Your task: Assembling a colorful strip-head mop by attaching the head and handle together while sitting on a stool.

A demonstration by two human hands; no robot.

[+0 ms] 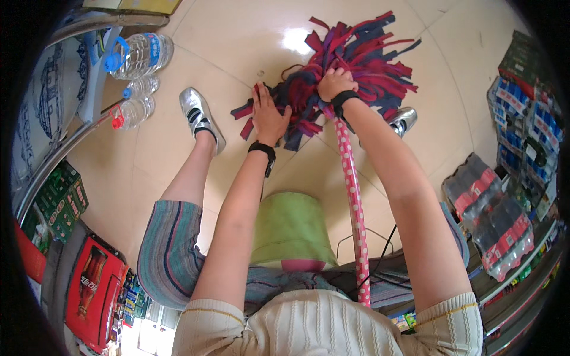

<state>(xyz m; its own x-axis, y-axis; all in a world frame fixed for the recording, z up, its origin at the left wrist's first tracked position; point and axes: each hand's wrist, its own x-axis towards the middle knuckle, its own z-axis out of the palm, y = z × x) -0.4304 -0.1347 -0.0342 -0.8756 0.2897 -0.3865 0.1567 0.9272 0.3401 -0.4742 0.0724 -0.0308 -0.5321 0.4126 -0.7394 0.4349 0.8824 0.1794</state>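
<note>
A mop with a head of red and dark blue cloth strips [374,71] lies on the floor, its strips fanned out mostly to the far right. Its pink handle with white dots [351,184] runs back toward me, between my arms. My left hand [270,117] rests with fingers stretched out over the strips on the left side of the head. Above the spot where the handle meets the head, my right hand [338,85] is closed on the mop head with curled fingers; its palm side is hidden. Both wrists wear black bands.
A green stool or bucket [291,222] stands between my legs. Large water bottles [142,56] line the left beside a metal rail [44,169]. Wrapped bottle packs [490,216] and blue packs [528,127] are stacked at right. A red box [95,285] sits lower left. The floor is tiled [231,35].
</note>
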